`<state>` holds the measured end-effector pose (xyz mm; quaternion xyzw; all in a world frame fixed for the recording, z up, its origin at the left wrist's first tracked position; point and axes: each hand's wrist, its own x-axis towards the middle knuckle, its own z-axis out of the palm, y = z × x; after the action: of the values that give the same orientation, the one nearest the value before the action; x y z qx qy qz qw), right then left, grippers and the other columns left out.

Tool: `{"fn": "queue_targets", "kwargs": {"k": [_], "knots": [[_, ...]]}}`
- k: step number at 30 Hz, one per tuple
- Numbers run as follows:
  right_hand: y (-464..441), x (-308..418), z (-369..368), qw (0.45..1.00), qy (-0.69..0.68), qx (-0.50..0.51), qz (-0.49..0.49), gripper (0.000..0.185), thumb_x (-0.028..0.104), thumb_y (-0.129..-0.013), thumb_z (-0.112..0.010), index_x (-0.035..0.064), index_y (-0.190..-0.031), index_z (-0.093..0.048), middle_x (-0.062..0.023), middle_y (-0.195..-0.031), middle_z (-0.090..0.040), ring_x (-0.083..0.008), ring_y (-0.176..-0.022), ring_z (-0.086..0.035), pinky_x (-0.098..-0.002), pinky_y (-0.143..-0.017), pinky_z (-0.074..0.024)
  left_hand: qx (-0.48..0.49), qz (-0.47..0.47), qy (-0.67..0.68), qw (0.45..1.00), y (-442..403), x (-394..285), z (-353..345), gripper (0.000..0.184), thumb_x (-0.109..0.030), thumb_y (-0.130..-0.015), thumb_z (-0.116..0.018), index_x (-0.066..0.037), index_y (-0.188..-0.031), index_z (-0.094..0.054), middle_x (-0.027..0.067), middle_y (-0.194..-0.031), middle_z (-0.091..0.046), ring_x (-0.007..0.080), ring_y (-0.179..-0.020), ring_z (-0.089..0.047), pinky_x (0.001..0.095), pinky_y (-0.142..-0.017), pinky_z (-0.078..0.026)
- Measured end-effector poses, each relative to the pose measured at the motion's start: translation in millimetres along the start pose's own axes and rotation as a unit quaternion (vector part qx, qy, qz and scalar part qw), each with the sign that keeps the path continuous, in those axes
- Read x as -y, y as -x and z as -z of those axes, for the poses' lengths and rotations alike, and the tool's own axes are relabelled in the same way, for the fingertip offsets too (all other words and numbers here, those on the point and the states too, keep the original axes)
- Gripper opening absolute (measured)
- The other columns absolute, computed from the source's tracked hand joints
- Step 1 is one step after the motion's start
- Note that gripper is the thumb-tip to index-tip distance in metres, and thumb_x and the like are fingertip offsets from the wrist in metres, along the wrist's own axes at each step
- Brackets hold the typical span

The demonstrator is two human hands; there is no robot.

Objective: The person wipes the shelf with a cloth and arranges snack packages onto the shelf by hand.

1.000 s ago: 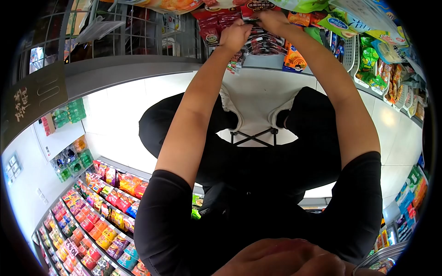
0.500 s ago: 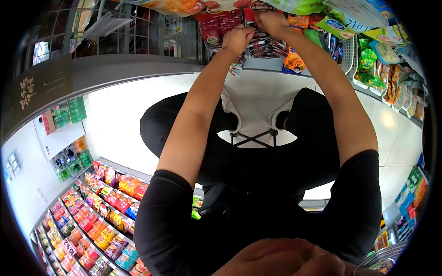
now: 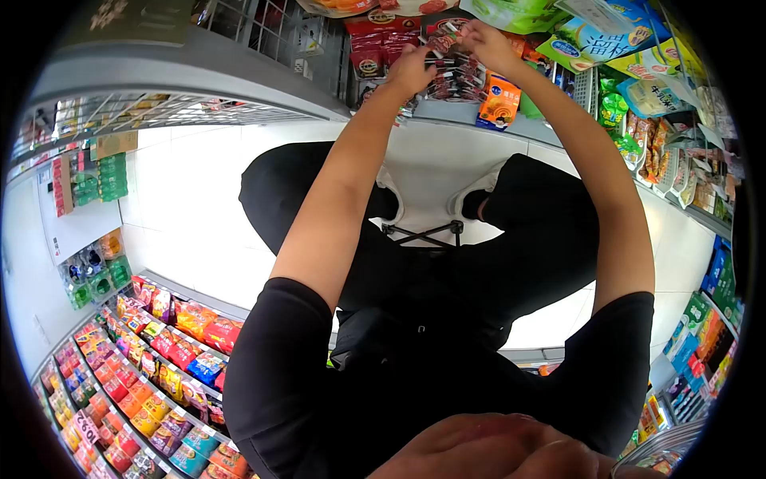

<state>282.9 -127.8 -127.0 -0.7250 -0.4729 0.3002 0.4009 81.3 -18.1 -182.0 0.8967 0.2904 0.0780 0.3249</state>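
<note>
Small red-and-dark snack packets (image 3: pixel 456 78) lie in a pile on the low shelf in front of me. My left hand (image 3: pixel 411 72) is at the left side of this pile, its fingers curled in; what they hold is too small to make out. At the back of the pile, my right hand (image 3: pixel 488 46) has its fingers closed at the edge of a reddish small packet (image 3: pixel 448 38). Dark red bags (image 3: pixel 373 49) stand left of the pile, near my left hand. An orange-and-blue packet (image 3: pixel 499 102) stands at its front right.
White baskets of snacks (image 3: pixel 678 172) and green and blue bags (image 3: pixel 610 36) line the shelf's right side. A grey shelf edge with wire mesh (image 3: pixel 199 108) runs along the left. My knees flank a folding stool's black legs (image 3: pixel 427 234). Racks of colourful snacks (image 3: pixel 152 383) stand lower left.
The view has shifted, bringing more of the left wire rack into sight. My right hand has drawn back from the dark red bag with white lettering and rests over the small packets.
</note>
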Motion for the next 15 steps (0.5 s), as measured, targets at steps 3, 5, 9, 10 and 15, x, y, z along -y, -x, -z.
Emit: {"fn": "queue_targets", "kwargs": {"k": [3, 5, 9, 10, 15], "knots": [[34, 30, 12, 0.974, -0.180, 0.009, -0.137, 0.017, 0.013, -0.098, -0.065, 0.0054, -0.110, -0.055, -0.0053, -0.098, -0.070, -0.0178, -0.097, -0.072, -0.0332, -0.079, -0.0605, 0.001, 0.042, 0.151, 0.988, -4, 2, 1, 0.046, -0.025, -0.086, -0.071, -0.007, -0.128, -0.063, 0.0125, -0.119, -0.062, 0.0289, -0.101, -0.067, 0.0393, -0.086, -0.053], [50, 45, 18, 0.955, -0.229, 0.004, -0.188, 0.020, 0.011, -0.099, -0.063, 0.0045, -0.114, -0.053, -0.0057, -0.103, -0.068, -0.0182, -0.096, -0.071, -0.0318, -0.080, -0.0611, 0.038, 0.064, 0.361, 0.929, -2, 2, 9, 0.046, -0.025, -0.087, -0.072, -0.003, -0.126, -0.064, 0.0101, -0.119, -0.066, 0.0219, -0.099, -0.067, 0.0344, -0.088, -0.051], [68, 50, 20, 0.936, -0.288, -0.012, -0.204, 0.021, 0.007, -0.098, -0.063, 0.0012, -0.114, -0.051, -0.0083, -0.109, -0.063, -0.0214, -0.097, -0.071, -0.0317, -0.087, -0.0613, 0.131, 0.136, 0.540, 0.820, 26, -22, 44, 0.038, -0.022, -0.095, -0.068, -0.008, -0.130, -0.062, 0.0014, -0.113, -0.069, 0.0143, -0.104, -0.068, 0.0300, -0.088, -0.051], [69, 47, 19, 0.933, -0.296, -0.006, -0.206, 0.021, 0.008, -0.098, -0.063, 0.0019, -0.114, -0.051, -0.0084, -0.110, -0.063, -0.0212, -0.098, -0.071, -0.0328, -0.086, -0.0612, 0.130, 0.134, 0.543, 0.818, 30, -26, 48, 0.040, -0.023, -0.096, -0.068, -0.008, -0.132, -0.060, 0.0010, -0.114, -0.069, 0.0143, -0.105, -0.068, 0.0292, -0.088, -0.051], [61, 28, 13, 0.948, -0.196, 0.077, -0.238, 0.037, 0.023, -0.095, -0.070, 0.0033, -0.120, -0.052, -0.0132, -0.121, -0.063, -0.0219, -0.102, -0.070, -0.0379, -0.083, -0.0594, 0.074, 0.144, 0.543, 0.824, 38, -35, 46, 0.040, -0.025, -0.096, -0.071, -0.008, -0.131, -0.062, 0.0003, -0.111, -0.070, 0.0110, -0.097, -0.069, 0.0251, -0.081, -0.052]]}}
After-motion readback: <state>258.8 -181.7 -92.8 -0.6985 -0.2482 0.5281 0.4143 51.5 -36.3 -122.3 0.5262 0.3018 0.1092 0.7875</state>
